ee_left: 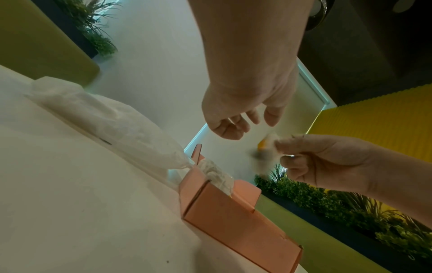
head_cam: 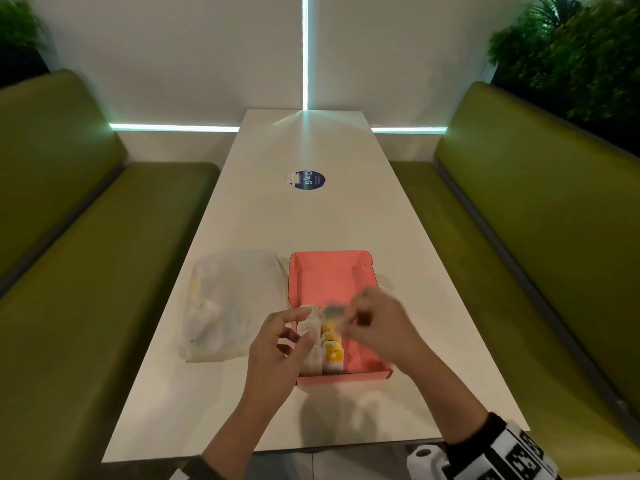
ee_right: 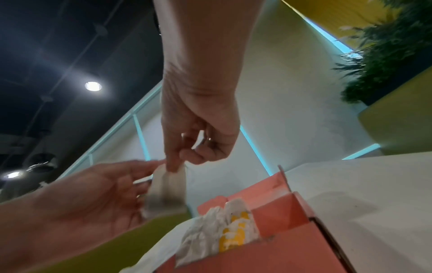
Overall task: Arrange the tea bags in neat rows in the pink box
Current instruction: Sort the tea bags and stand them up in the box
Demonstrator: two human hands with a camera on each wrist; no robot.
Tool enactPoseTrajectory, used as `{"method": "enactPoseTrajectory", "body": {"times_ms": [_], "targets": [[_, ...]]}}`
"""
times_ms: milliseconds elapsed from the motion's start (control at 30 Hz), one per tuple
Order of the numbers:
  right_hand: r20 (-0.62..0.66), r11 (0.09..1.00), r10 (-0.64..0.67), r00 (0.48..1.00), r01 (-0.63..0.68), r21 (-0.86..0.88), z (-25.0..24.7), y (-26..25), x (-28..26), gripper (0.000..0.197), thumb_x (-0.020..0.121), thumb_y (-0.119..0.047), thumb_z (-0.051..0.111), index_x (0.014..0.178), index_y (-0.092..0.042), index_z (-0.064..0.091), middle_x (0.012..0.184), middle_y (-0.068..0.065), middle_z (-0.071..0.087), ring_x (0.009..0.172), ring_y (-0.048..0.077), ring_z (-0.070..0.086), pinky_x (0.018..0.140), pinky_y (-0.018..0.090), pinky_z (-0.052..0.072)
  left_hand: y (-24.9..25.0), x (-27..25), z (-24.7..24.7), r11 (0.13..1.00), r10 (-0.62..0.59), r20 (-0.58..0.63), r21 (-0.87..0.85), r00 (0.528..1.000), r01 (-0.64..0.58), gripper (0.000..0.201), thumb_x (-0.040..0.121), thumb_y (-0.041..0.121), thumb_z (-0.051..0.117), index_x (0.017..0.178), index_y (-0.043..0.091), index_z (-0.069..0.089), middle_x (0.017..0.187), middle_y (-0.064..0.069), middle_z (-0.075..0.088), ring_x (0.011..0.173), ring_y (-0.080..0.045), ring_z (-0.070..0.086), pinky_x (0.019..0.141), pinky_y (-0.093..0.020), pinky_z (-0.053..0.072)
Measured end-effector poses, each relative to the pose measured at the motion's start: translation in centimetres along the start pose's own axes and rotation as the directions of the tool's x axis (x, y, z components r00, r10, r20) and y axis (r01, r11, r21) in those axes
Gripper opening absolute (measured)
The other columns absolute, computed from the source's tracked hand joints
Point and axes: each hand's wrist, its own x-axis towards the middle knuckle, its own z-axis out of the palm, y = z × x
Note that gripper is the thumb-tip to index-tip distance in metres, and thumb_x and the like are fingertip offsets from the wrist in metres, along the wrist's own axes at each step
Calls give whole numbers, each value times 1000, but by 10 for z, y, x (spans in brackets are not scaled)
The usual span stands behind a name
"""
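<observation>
The pink box (head_cam: 330, 278) lies open on the white table (head_cam: 304, 223). Several white tea bags with yellow tags (head_cam: 329, 351) stand in rows in its near left corner; they also show in the right wrist view as tea bags (ee_right: 224, 229). My right hand (head_cam: 346, 320) pinches one blurred tea bag (head_cam: 332, 310) by its top above those rows. That held tea bag (ee_right: 167, 192) hangs from the right hand's fingertips (ee_right: 174, 167). My left hand (head_cam: 304, 323) hovers over the box's left wall with relaxed fingers and holds nothing. From the left wrist, the left hand (ee_left: 251, 125) is empty.
A crumpled white plastic bag (head_cam: 228, 303) lies just left of the box. A round blue sticker (head_cam: 310, 180) is on the table further away. Green benches (head_cam: 86, 271) flank the table on both sides, and plants (head_cam: 571, 57) stand behind them.
</observation>
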Motion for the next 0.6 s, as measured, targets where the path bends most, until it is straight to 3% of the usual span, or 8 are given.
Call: {"method": "enactPoseTrajectory", "body": {"times_ms": [33,67,133,200,300,400,467,600], "targets": [[147,999,14,989,-7,-44,4,-1,-3,38,71,-7,77,55,-35,56,81,-5,54,66,8,50,65,17,41,0,0,0,1000,2,37,-16,999,-1,22,82,20,70,102,29,65,105,12,64,78,-5,57,66,-14,46],[175,998,21,984,-9,-65,7,0,-5,34,70,-10,78,56,-31,56,79,-6,52,63,6,48,63,14,39,1,0,-1,1000,4,84,-26,996,-2,26,80,32,68,106,28,65,107,13,64,84,-4,58,70,-13,46],[82,999,21,996,-18,-32,8,4,-5,27,70,-14,80,58,-25,58,77,-8,51,60,2,45,60,10,38,0,-1,-2,1000,2,174,-8,985,-1,45,74,52,59,113,30,64,114,16,63,99,-2,57,79,-14,46],[92,1000,19,996,-21,18,9,3,-6,22,67,-17,81,61,-23,62,77,-7,53,60,3,47,59,11,39,-2,-1,-2,998,-18,210,57,978,6,42,74,58,62,111,39,65,114,18,64,106,2,55,84,-11,43],[122,996,39,992,-49,72,9,2,-8,17,69,-18,81,67,-25,66,80,-10,56,65,7,51,63,17,44,0,0,1,995,-44,177,96,983,27,11,77,42,69,88,42,71,91,16,70,88,4,59,75,-7,42],[158,969,84,984,-118,215,7,3,-8,15,73,-18,78,83,-27,70,91,-9,60,65,6,51,68,20,46,2,1,1,998,-53,142,27,988,50,15,84,13,67,77,26,71,72,6,70,66,-1,59,64,-11,46],[219,971,103,970,-146,189,6,6,-9,20,73,-16,78,90,-25,71,97,-9,58,65,1,49,69,16,44,3,2,0,995,-88,128,-32,988,93,15,84,10,67,78,23,72,74,-5,71,66,-5,59,63,-14,48],[199,970,103,975,-143,198,9,9,-11,21,74,-8,77,64,-23,66,89,-11,59,65,0,53,67,13,45,1,2,1,996,-84,123,-10,989,86,14,83,14,68,79,27,72,77,-8,70,67,-11,59,65,-21,50]]}}
